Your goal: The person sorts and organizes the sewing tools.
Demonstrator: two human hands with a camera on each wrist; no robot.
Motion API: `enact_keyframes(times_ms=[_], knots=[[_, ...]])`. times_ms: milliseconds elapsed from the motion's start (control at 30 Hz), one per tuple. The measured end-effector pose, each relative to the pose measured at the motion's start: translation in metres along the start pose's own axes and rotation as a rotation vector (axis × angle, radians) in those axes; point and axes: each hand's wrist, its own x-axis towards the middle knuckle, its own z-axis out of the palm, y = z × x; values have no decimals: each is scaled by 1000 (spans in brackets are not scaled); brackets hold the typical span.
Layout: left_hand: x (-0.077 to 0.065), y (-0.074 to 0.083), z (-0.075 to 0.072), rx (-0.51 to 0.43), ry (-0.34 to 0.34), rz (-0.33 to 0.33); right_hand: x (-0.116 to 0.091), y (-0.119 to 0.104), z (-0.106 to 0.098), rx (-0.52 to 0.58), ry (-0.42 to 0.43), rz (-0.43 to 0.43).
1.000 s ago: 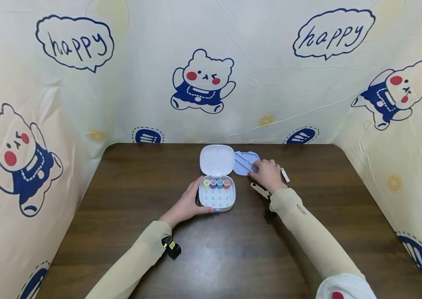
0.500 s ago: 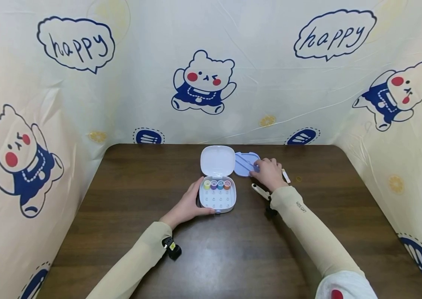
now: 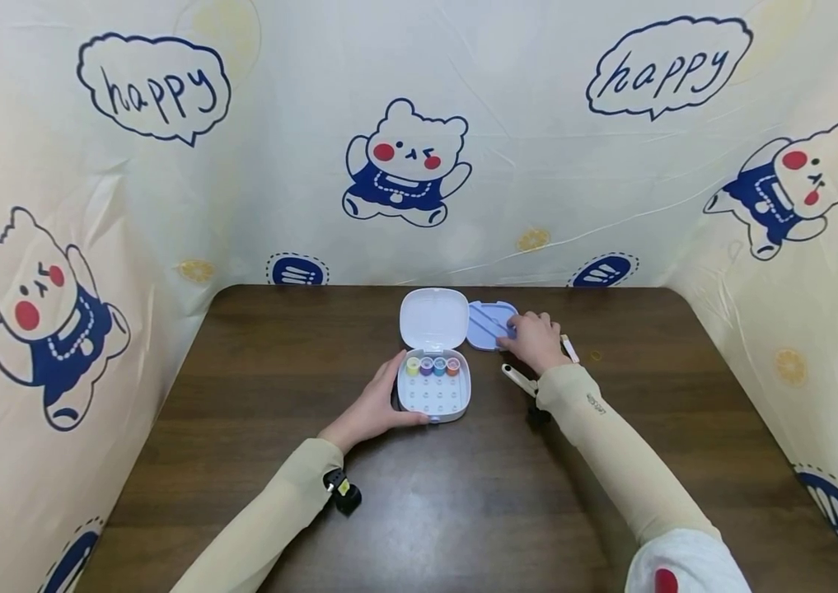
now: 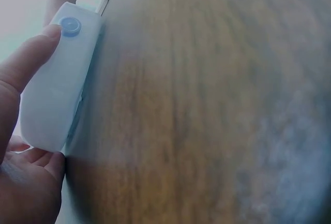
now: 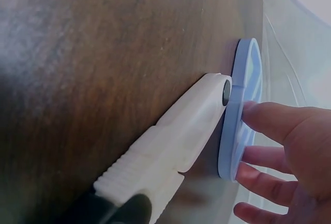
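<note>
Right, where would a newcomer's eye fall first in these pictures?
Probably the red-cheeked bears printed on the cloth around the table. Next come four coloured cylinders, lined along the back of the white case that the left hand holds. The right hand is at a blue tray beside the case's open lid.

Shows white on the case [image 4: 59, 89], yellow, purple, blue and orange in its small pots [image 3: 427, 367], periwinkle on the tray [image 5: 236, 94], wood-grained brown across the tabletop [image 3: 263, 362], beige on the sleeves [image 3: 278, 502].
</note>
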Motion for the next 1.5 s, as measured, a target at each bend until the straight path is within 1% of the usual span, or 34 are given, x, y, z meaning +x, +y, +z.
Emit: enact_keyframes(times_ms=[467, 733, 1033, 1267, 1500], knots=[[-1, 3, -1, -6, -2, -2, 3, 4, -2, 16, -7, 6], [0, 4, -2, 4, -1, -5, 4, 7, -4, -18, -9, -18], [-1, 2, 1, 19, 12, -9, -6, 7, 0, -27, 14, -21], [0, 1, 1, 18, 5, -12, -11, 9, 2, -33, 27, -15], [-1, 2, 0, 16, -2, -17, -17, 8, 0, -24, 41, -19]])
